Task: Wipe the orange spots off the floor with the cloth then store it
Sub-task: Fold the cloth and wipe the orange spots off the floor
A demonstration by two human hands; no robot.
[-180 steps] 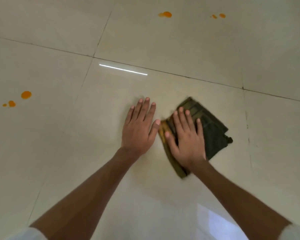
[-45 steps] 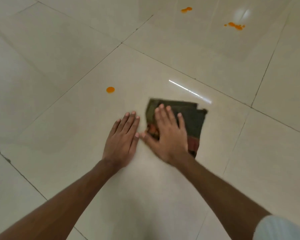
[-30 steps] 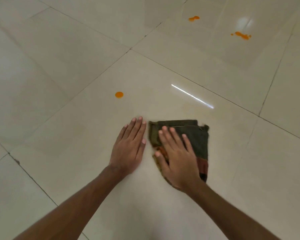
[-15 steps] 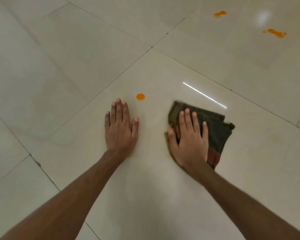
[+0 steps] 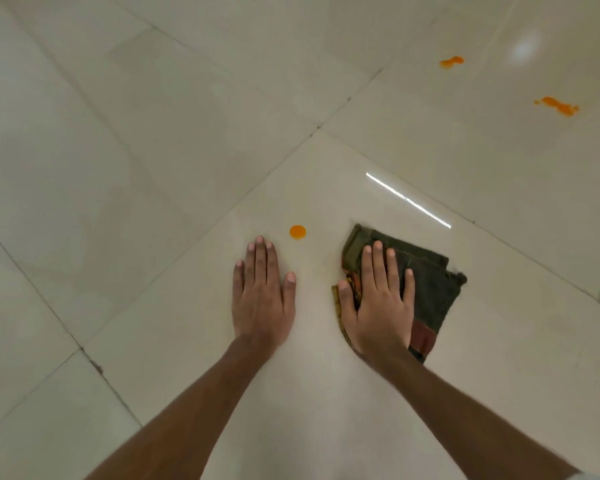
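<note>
The person's left hand (image 5: pixel 262 292) lies flat on the pale tiled floor (image 5: pixel 136 174), fingers straight and close together, holding nothing; the right hand (image 5: pixel 378 299) presses flat on the folded dark green cloth (image 5: pixel 432 285), fingers straight and slightly spread, thumb at the cloth's left edge; the cloth lies on the floor to the right of the left hand, apart from it, with a reddish band at its near right corner. A round orange spot (image 5: pixel 297 232) sits just beyond the left fingertips, between the two hands and clear of the cloth; an orange smear (image 5: pixel 451 62) and an orange streak (image 5: pixel 557 106) lie far off at the upper right, on another tile; a thin bright reflection (image 5: pixel 408 200) slants just beyond the cloth.
</note>
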